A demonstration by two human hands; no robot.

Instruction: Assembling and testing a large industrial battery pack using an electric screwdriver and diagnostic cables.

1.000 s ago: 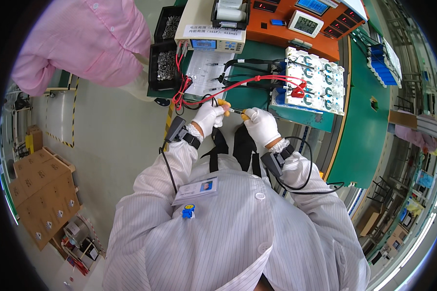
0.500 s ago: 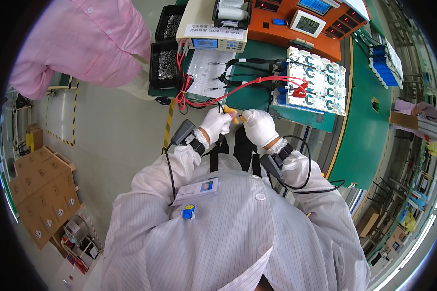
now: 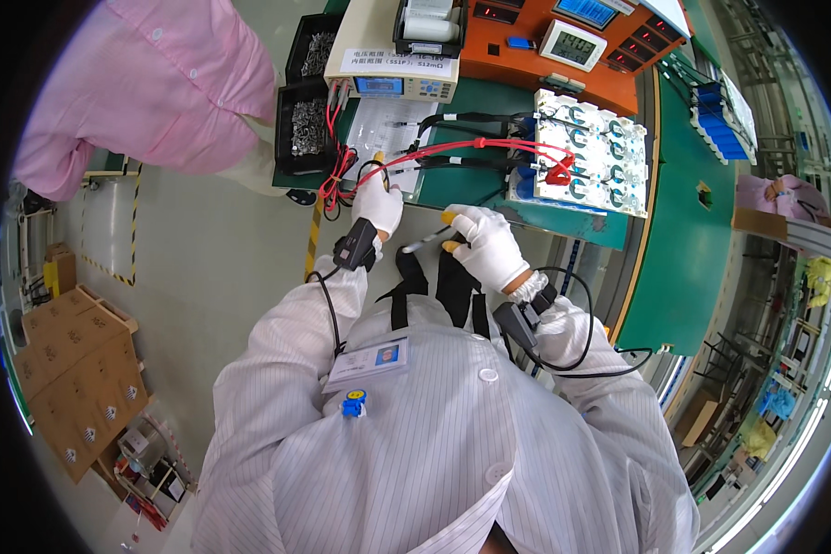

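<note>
Left hand [image 3: 379, 205] over near edge of worktop [image 3: 489, 96], near red leads [image 3: 443, 149]; can't tell its grip. Cable end [image 3: 427, 242] slants left and bodyward, in room off that edge, pinched by right hand [image 3: 486, 246].

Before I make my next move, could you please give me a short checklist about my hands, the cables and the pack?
1. Right hand has the white-banded cable between its fingers: ok.
2. Red leads free of tangles: not ok, bunched just left of the left hand.
3. Left hand has a firm hold: cannot tell, its grip is unclear.
4. Red clip lies on the white-topped pack: ok.
5. Both hands gloved: ok.
</note>
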